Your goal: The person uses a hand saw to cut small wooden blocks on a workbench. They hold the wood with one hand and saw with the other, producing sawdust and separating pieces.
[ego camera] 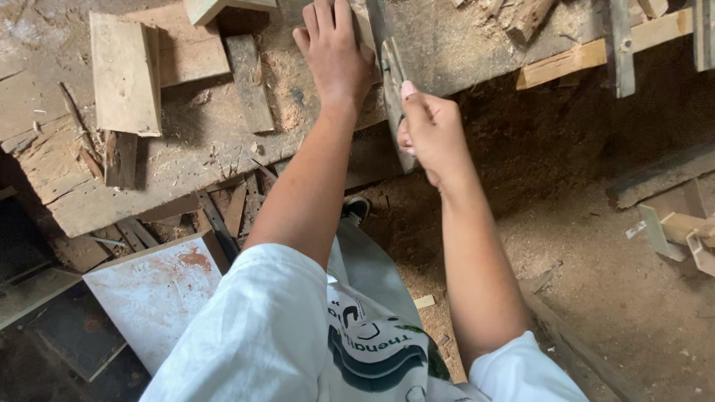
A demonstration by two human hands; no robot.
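My left hand (333, 52) lies flat, fingers spread open, pressing on the dusty workbench (186, 149) and holding nothing. My right hand (430, 134) is closed around the handle of a hand saw (392, 89), thumb up along it. The blade runs away from my grip, just beside my left wrist; it looks edge-on, though I can't be sure. Wood offcuts (125, 73) lie further left.

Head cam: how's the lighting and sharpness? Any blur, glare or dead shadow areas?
Head view: soft daylight, no glare; the left hand flat on the dusty workbench is sharp; the right hand, closed on a wooden piece, is slightly soft at the fingers; the lower left corner under the bench and the gap right of the hands fall into deep shadow; the white sleeve is close to the lens and bright.
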